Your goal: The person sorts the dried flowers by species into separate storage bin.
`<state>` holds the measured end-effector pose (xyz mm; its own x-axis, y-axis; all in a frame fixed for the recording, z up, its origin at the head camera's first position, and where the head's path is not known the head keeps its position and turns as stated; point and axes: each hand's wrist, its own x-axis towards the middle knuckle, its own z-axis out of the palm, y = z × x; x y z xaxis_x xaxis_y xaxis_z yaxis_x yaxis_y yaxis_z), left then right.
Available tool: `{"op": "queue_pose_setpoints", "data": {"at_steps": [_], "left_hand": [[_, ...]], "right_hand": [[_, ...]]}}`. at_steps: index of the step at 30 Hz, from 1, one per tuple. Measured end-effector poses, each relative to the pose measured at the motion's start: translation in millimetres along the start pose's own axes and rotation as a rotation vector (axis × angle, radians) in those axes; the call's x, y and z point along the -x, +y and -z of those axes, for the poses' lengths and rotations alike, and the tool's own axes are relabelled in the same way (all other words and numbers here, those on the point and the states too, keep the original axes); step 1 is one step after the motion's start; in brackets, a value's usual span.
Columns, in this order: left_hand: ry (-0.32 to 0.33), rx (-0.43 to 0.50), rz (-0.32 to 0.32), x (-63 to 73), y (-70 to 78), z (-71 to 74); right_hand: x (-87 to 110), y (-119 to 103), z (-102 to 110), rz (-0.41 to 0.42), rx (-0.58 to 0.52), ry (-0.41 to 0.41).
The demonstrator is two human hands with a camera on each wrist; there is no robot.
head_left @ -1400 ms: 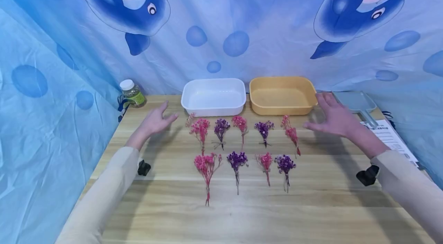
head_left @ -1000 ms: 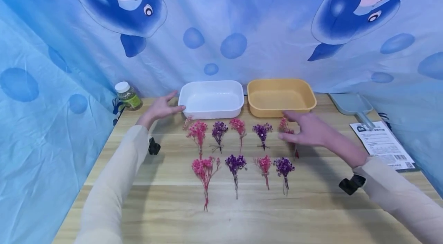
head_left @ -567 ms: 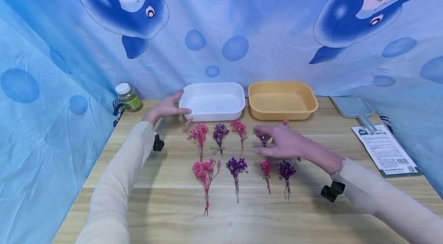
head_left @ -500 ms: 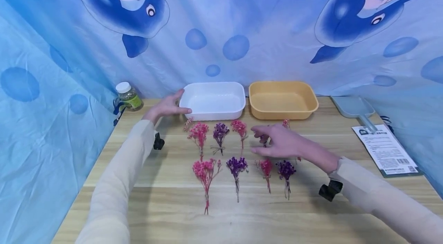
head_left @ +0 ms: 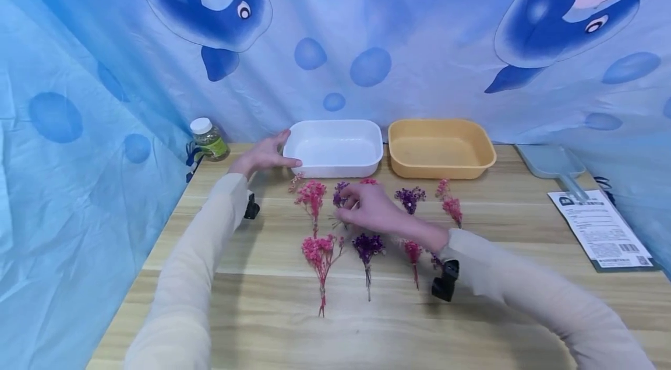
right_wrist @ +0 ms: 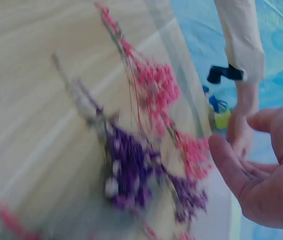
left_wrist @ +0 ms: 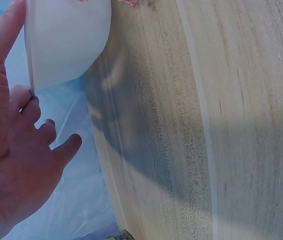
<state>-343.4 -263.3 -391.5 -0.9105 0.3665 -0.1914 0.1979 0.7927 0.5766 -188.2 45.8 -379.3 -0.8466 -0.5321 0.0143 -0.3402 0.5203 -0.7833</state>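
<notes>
My left hand [head_left: 267,154] touches the left end of a white tray [head_left: 335,173]. Its thumb lies at the tray's front corner and its fingers by the back corner; in the left wrist view [left_wrist: 26,165] the fingers look relaxed. My right hand [head_left: 374,207] hovers over a bunch of purple dried flowers [head_left: 339,192] in the back row, partly hiding it and a pink bunch [head_left: 368,181]. The right wrist view shows thumb and fingers apart, with nothing between them. Nearby lie a pink bunch [head_left: 311,195], a front pink bunch [head_left: 318,250] and a front purple bunch [head_left: 368,246].
An orange tray [head_left: 442,172] stands right of the white one. More bunches, purple [head_left: 410,198] and pink [head_left: 452,207], lie on the wooden table [head_left: 272,312]. A lidded jar [head_left: 211,140] stands far left; a grey scoop [head_left: 550,161] and printed packet [head_left: 600,230] lie right.
My left hand has come to the white tray's left end and stayed there. My right hand has swept left from beside the orange tray, across the back row, to the purple bunch.
</notes>
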Motion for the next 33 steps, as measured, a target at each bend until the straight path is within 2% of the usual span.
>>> {"op": "queue_pose_setpoints", "data": {"at_steps": [5, 12, 21, 33], "left_hand": [[0.007, 0.004, 0.003, -1.3, -0.1, -5.3], [0.023, 0.005, 0.017, 2.1, -3.4, -5.5], [0.036, 0.008, 0.017, 1.8, -1.8, -2.3], [0.028, -0.016, 0.035, 0.6, -2.0, -1.5]], "right_hand": [[-17.4, -3, -29, -0.082, -0.013, 0.05], [-35.3, -12, -57, -0.15, -0.086, -0.014], [-50.0, -16, -67, -0.181, 0.039, 0.028], [-59.4, -15, -81, -0.246, 0.069, 0.037]]}}
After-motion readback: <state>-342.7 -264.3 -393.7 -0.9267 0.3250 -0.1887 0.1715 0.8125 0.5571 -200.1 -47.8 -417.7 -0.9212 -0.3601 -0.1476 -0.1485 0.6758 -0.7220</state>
